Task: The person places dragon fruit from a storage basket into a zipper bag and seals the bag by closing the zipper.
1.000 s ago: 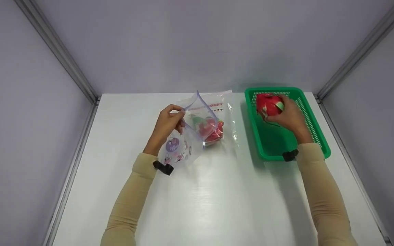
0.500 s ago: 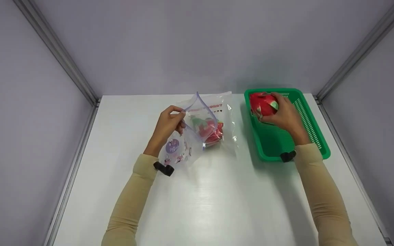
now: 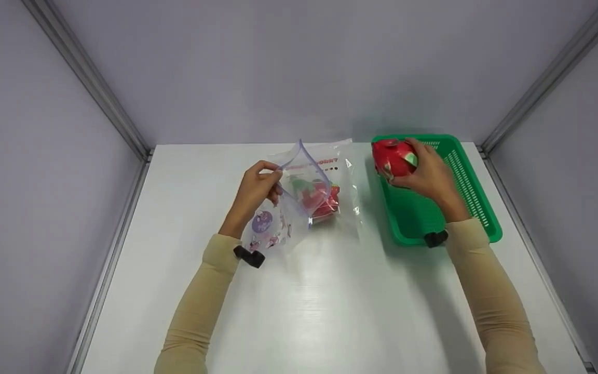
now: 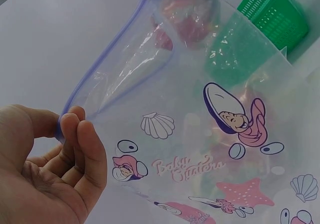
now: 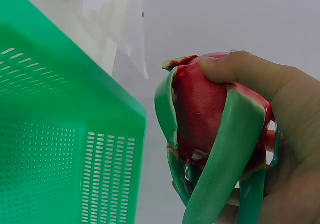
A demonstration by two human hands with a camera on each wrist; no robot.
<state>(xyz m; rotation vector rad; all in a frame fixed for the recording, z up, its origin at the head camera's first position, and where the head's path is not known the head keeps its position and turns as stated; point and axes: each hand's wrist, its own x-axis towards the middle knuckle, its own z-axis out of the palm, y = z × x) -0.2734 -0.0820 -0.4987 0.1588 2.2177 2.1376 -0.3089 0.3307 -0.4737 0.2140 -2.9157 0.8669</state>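
Observation:
My left hand [image 3: 258, 187] pinches the purple zip edge of a clear plastic zip bag [image 4: 190, 119] between thumb and fingers, and the bag's mouth gapes. Cartoon shells and "Baby Oysters" lettering are printed on it in the left wrist view. Behind the raised edge, red and green fruit [image 3: 325, 205] shows through the plastic. In my right hand [image 3: 429, 174] is a red dragon fruit [image 5: 202, 114] with green scales, gripped with the thumb on one side and fingers round the other. In the head view it overlaps the far left corner of the green basket [image 3: 395, 228].
The perforated green basket stands at the right of the white table [image 3: 299, 311], near the back wall [image 3: 299, 67]. Grey side walls with metal frame rails [image 3: 91, 83] bound the table.
The dragon fruit in my right hand has shifted left, from over the basket's inside to its far left rim. My left hand keeps its hold on the bag, almost still.

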